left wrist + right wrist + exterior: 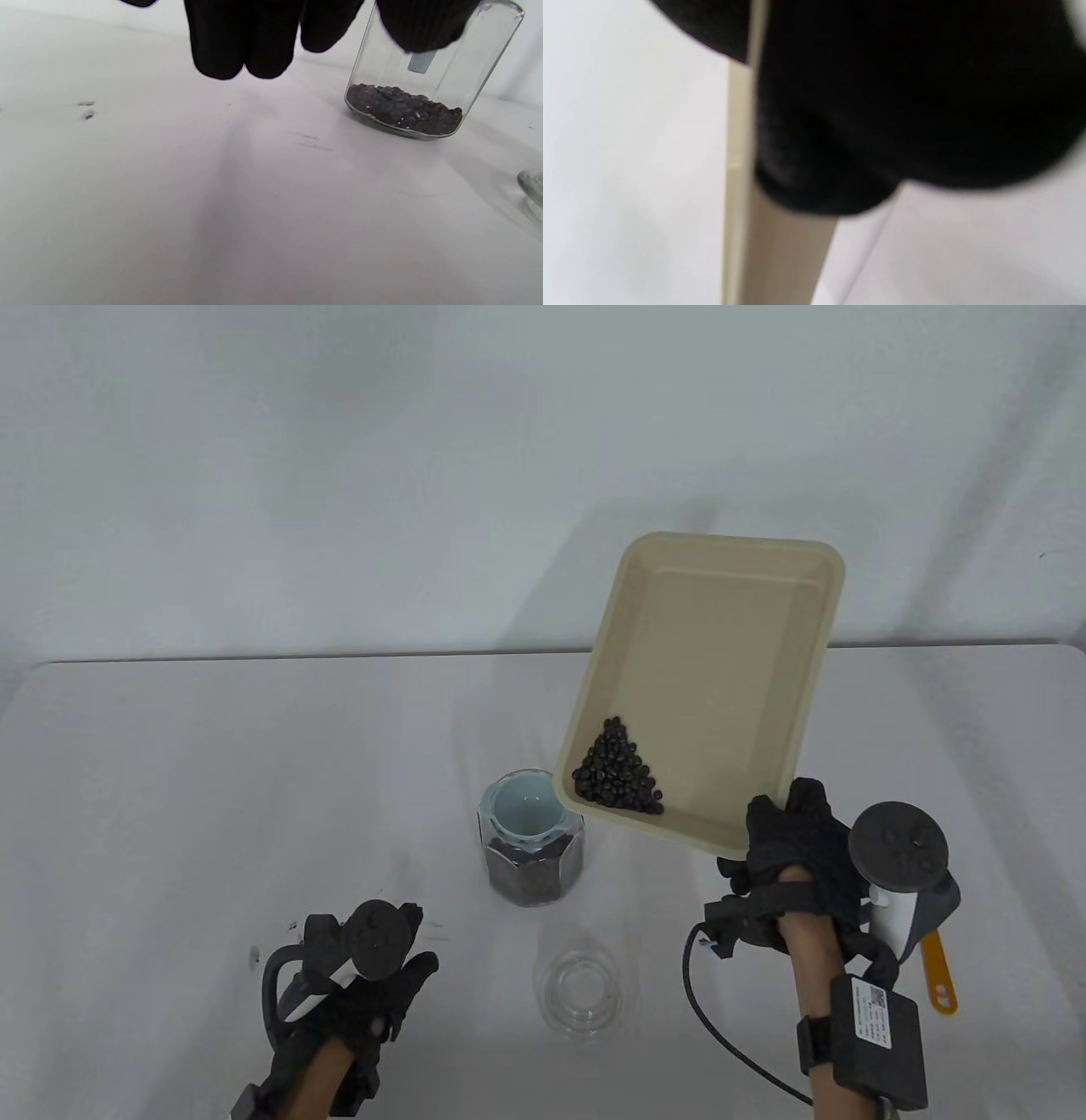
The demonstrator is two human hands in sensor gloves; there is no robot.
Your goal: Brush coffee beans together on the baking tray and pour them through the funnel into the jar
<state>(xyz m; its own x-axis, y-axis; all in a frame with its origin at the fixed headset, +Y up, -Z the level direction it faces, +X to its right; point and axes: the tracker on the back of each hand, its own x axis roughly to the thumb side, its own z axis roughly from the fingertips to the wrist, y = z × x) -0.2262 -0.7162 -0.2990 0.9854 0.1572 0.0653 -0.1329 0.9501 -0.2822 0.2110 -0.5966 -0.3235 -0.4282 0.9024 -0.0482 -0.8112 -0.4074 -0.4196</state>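
Table view: coffee beans (pixel 619 770) sit heaped in the low near-left corner of the baking tray (pixel 730 645), which is lifted and tilted w/ that corner just above the funnel (pixel 522 808) seated in the jar (pixel 533 855). Jar already holds beans at the bottom. Right hand (pixel 793 848) grips the tray's near-right corner, fingers curled on the rim. Left hand (pixel 373 976) rests near the table, fingers relaxed, holding nothing. Glass lid (pixel 579 991) lies near the jar; orange handle (pixel 937 976) beside the right wrist. Step looks like the pour, approx. at its start. Next: tip further, keeping the corner over the funnel mouth so beans don't spill past.
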